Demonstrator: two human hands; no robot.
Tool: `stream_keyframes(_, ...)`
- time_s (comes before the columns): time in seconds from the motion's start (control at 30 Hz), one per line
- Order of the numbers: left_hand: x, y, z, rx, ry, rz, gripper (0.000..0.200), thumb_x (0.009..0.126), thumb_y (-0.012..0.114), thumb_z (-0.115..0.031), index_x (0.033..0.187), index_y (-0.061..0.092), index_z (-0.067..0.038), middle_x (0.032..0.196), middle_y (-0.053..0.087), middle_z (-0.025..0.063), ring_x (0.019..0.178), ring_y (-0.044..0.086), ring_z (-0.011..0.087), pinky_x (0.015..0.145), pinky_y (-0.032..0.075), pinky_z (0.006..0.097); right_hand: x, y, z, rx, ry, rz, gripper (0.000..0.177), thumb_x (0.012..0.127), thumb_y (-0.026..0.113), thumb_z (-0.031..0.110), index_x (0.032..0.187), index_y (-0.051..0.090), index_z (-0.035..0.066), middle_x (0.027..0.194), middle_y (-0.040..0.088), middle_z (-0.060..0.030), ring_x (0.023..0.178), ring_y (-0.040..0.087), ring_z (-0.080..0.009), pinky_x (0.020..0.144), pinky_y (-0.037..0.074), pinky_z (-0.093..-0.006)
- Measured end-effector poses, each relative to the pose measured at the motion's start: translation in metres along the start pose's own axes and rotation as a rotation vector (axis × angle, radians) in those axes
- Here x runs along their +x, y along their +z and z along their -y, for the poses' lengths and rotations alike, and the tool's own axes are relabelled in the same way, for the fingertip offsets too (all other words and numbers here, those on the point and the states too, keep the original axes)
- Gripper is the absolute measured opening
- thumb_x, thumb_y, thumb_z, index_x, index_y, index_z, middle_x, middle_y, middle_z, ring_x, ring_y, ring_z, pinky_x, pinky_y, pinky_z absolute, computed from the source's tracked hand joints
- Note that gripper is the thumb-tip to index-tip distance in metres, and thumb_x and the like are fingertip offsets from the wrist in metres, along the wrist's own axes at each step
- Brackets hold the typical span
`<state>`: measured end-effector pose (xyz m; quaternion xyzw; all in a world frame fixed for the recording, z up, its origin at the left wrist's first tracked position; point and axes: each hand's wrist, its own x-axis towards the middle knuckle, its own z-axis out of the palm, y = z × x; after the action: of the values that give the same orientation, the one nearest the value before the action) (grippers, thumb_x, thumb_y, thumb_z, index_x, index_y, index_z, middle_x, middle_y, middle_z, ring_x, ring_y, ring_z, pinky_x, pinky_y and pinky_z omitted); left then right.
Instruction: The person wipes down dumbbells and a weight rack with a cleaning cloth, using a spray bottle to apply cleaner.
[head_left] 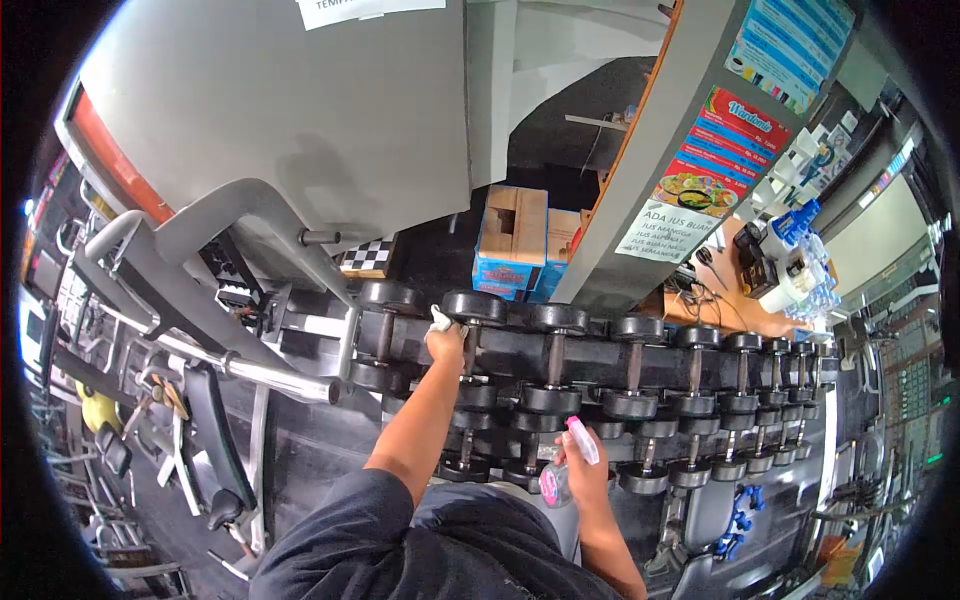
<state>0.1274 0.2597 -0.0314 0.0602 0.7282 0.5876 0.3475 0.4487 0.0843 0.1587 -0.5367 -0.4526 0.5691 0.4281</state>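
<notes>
My left hand [446, 345] is closed on a white cloth [439, 319], reaching out over the upper row of a dumbbell rack. It is right beside the handle of a large black dumbbell [474, 307], the cloth close to that dumbbell's far head. Nearer my body, my right hand [586, 470] grips a clear spray bottle [556, 485] with a pink and white spray head [582, 440]. The bottle is in front of the lower row, and my fingers cover part of it. Another big dumbbell [555, 320] lies to the right of the one by my left hand.
More black dumbbells [634, 328] fill both rows, getting smaller toward the right. A grey-framed exercise machine [255, 200] stands at left. Behind the rack are cardboard boxes [513, 222], a grey pillar [610, 215] with menu posters, and a wooden counter [735, 290] with cables.
</notes>
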Motion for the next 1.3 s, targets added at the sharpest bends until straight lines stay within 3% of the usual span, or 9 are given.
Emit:
stream_keyframes(0.47,-0.012,0.031,-0.019,-0.601,-0.222,-0.142,0.024,0.085,0.074,-0.002,0.104,0.061,0.005,0.091,0.069,0.0120,0.072,0.070,0.0248,0.059,0.058,0.0401,0.016,0.013,0.011,-0.039,-0.016,0.058,0.019,0.103,0.067,0.018,0.111,0.067,0.001,0.090,0.070,-0.0059,0.067,0.062,-0.0098,0.062,0.053,-0.0271)
stream_keyframes(0.6,-0.082,0.048,-0.029,0.151,0.220,-0.214,0.028,0.073,0.081,-0.002,0.098,0.069,0.004,0.090,0.073,0.0122,0.075,0.072,0.0292,0.073,0.058,0.0420,0.015,0.015,0.012,-0.008,0.000,0.040,0.019,0.103,0.067,0.019,0.109,0.067,0.001,0.090,0.070,-0.0062,0.067,0.062,-0.0102,0.062,0.053,-0.0276)
stream_keyframes(0.7,-0.091,0.028,-0.027,0.661,0.566,0.010,0.016,0.080,0.070,-0.006,0.092,0.075,0.003,0.101,0.075,0.0251,0.088,0.075,0.0392,0.077,0.058,0.0448,0.017,0.013,0.008,-0.021,-0.009,0.045,0.020,0.103,0.067,0.019,0.107,0.067,0.000,0.089,0.070,-0.0066,0.067,0.063,-0.0106,0.062,0.053,-0.0282)
stream_keyframes(0.8,-0.052,0.022,0.027,1.225,0.938,0.462,0.017,0.091,0.060,-0.005,0.093,0.077,-0.002,0.101,0.076,0.0225,0.100,0.075,0.0377,0.085,0.062,0.0467,0.021,0.014,0.005,-0.042,-0.013,0.068,0.020,0.103,0.067,0.020,0.104,0.067,0.000,0.088,0.070,-0.0067,0.067,0.063,-0.0109,0.062,0.053,-0.0286)
stream_keyframes(0.93,-0.044,0.026,0.002,1.298,0.824,0.496,0.020,0.092,0.058,-0.008,0.094,0.077,-0.004,0.100,0.076,0.0220,0.095,0.074,0.0399,0.087,0.060,0.0473,0.021,0.009,0.014,-0.004,-0.003,0.062,0.020,0.103,0.068,0.021,0.102,0.066,0.001,0.088,0.070,-0.0063,0.067,0.062,-0.0109,0.063,0.052,-0.0287)
stream_keyframes(1.07,-0.070,0.009,-0.038,0.801,0.620,0.192,0.021,0.085,0.070,-0.014,0.096,0.072,0.004,0.099,0.074,0.0265,0.091,0.074,0.0417,0.083,0.059,0.0478,0.016,-0.005,0.008,0.073,-0.003,-0.011,0.020,0.102,0.068,0.021,0.103,0.067,0.001,0.089,0.070,-0.0059,0.067,0.062,-0.0108,0.063,0.052,-0.0283)
stream_keyframes(1.13,-0.040,0.007,0.004,0.409,0.331,-0.160,0.019,0.089,0.068,-0.011,0.101,0.070,0.004,0.098,0.076,0.0223,0.085,0.076,0.0365,0.076,0.061,0.0468,0.013,-0.015,0.010,0.075,0.024,-0.046,0.019,0.102,0.069,0.020,0.106,0.067,0.001,0.090,0.070,-0.0060,0.067,0.062,-0.0105,0.063,0.051,-0.0276)
stream_keyframes(1.17,0.002,0.012,0.042,0.003,-0.030,-0.119,0.023,0.095,0.067,-0.013,0.109,0.067,0.005,0.101,0.074,0.0175,0.085,0.075,0.0328,0.067,0.063,0.0454,0.012,-0.019,0.007,0.086,0.027,-0.062,0.019,0.102,0.069,0.019,0.107,0.067,0.001,0.090,0.070,-0.0061,0.067,0.062,-0.0105,0.063,0.051,-0.0275)
stream_keyframes(1.3,-0.059,0.040,-0.034,-0.292,-0.372,-0.090,0.025,0.100,0.059,-0.009,0.121,0.061,0.005,0.116,0.066,0.0205,0.092,0.074,0.0362,0.062,0.066,0.0462,0.007,-0.026,-0.006,0.124,0.028,-0.080,0.021,0.102,0.069,0.021,0.112,0.067,0.001,0.093,0.071,-0.0072,0.066,0.062,-0.0111,0.061,0.050,-0.0273)
